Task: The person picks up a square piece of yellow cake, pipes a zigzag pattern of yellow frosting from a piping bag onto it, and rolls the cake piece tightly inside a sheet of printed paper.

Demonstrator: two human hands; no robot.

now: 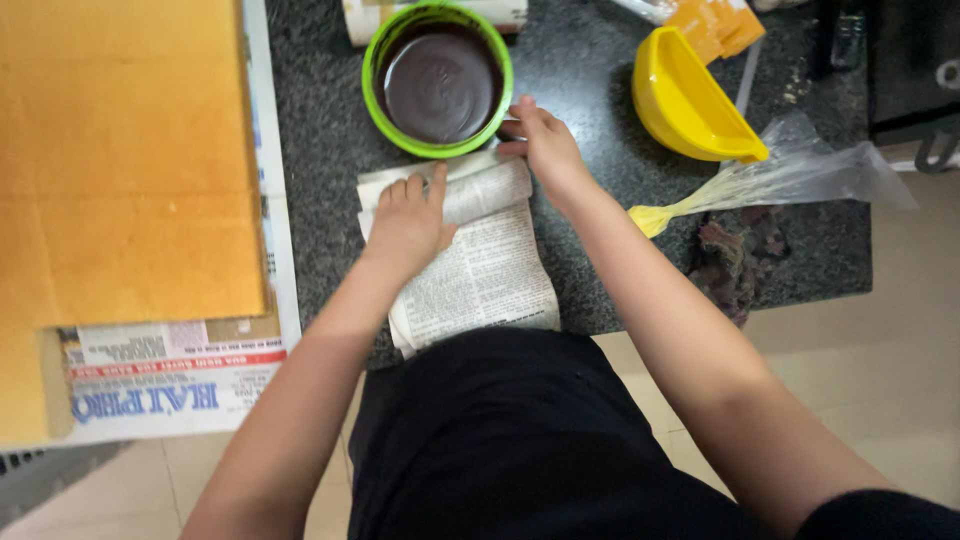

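At the near edge of the dark speckled counter (600, 120), a sheet of newspaper (480, 280) lies flat with its far end already curled into a roll (487, 187), and both hands are right on it. The roll's long axis runs left to right, tilted slightly so that its right end sits a touch farther away. The flat tail of the sheet trails back toward the person and just over the counter's edge.

The left hand (408, 222) sits on top of the roll's left half, palm down, fingers (405, 188) curved over the far side, pressing rather than clenched. The right hand (545, 145) is at the roll's right end, its fingertips against the paper there, loosely bent, not closed into a fist. So the roll lies crosswise between the two hands, one at each end, with the left hand covering more of it and the right only touching the tip.

Just beyond the roll, almost touching it, stands a round green tub (438, 80) filled with smooth dark brown stuff, perhaps chocolate. The right hand lies just beside its near right rim.

Off to the right, well apart from the hands, a yellow bowl (690, 105) rests tipped on its side, and a clear piping bag (790, 180) with a yellow tip points left toward the roll. A dark patterned cloth (735, 260) sits just nearer than the bag. On the left, a big sheet of brown cardboard (120, 160) lies over more newspaper.
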